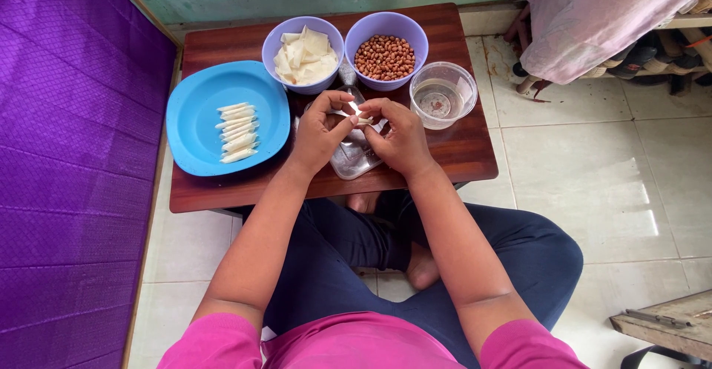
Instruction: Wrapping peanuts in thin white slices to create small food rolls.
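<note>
**Both hands pinched on a small wrapper piece over the table centre**

Fingertips of left hand (pixel 320 128) & right hand (pixel 399 137) meet on a small pale wrapper piece (pixel 359 117), thumbs & forefingers closed on it from either side. The piece sits right betw. the two hands, long axis running roughly left-right, one end in each pinch; neither hand is clearly nearer, both are touching. Whether it's already rolled or has filling inside: too small to tell.

Just under the hands lies a clear plastic tray/sheet (pixel 354 157) on the low wooden table (pixel 460 154).

Outward, far side of the hands: a lilac bowl of cut wrapper squares (pixel 304 54) on the left, a second lilac bowl of peanuts (pixel 386 56) beside it, bowls nearly touching. To the right of the hands, a clear cup w/ a little water (pixel 442 94).

To the left, a blue plate (pixel 193 124) holds a row of finished small rolls (pixel 237 132), stacked parallel, long axes left-right.

Person sits cross-legged on tiled floor; purple mat (pixel 74 176) on their left.
</note>
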